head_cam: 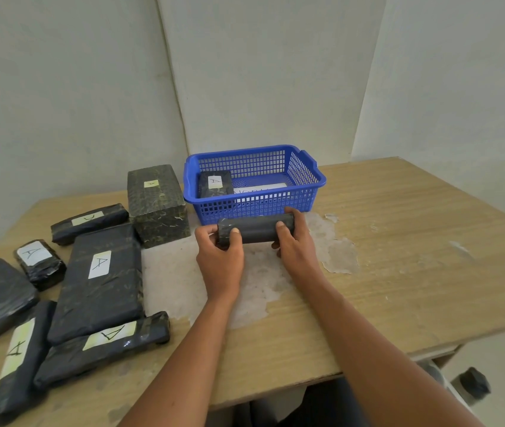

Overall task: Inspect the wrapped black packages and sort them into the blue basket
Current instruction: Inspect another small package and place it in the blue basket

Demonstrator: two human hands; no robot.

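- My left hand [221, 260] and right hand [296, 241] each grip one end of a black roll package [256, 231], held just before the blue basket [303, 192].
- I count one package in the basket [214, 184].
- Seven more packages lie left: tall block [157, 204], large flat one [100, 282].
- The wooden table [414, 248] is bare to the right edge.

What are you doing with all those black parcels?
A person is holding a black roll-shaped package in both hands, the left hand gripping one end and the right hand the other, just in front of the blue basket. One small package marked A already lies inside the basket. Several more wrapped packages wait on the wooden table to the left, including a big flat package and a tall boxy package, most labelled A.
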